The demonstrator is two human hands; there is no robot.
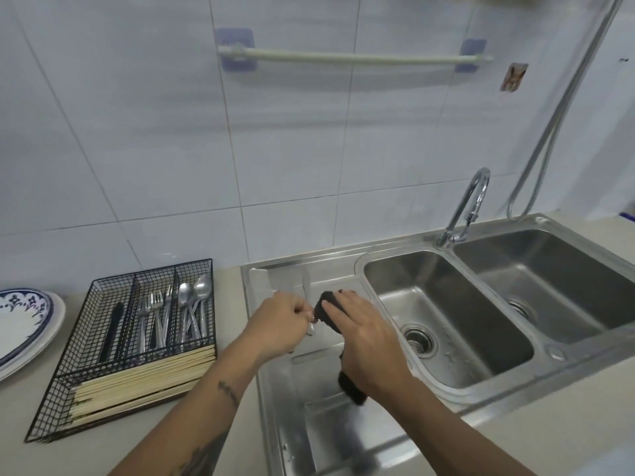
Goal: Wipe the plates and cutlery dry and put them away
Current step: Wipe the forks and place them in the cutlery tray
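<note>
- The step in hand was drying a piece of cutlery over the draining board of the sink [275, 389]; most of the cutlery already lay in the wire tray.
- The left hand [280, 321] was curled round a metal utensil [310, 329], pinching it near the middle, above the draining board; whether it was a knife, fork or spoon could not be told, for its ends were hidden or blurred.
- The right hand [360, 334] held a dark cloth [330, 312] folded against the utensil, fingers fairly straight over the top and the cloth's tail hanging below the wrist.
- The wire tray [51, 413] stood left of the sink on the counter, with forks [153, 317], spoons [194, 304], a dark-handled piece and chopsticks [144, 379] in separate compartments.
- Plates [24, 324] sat stacked left of the tray.
- Next, by my judgement, the cloth should run the utensil's length, then the left hand should carry it to its matching compartment.
</note>
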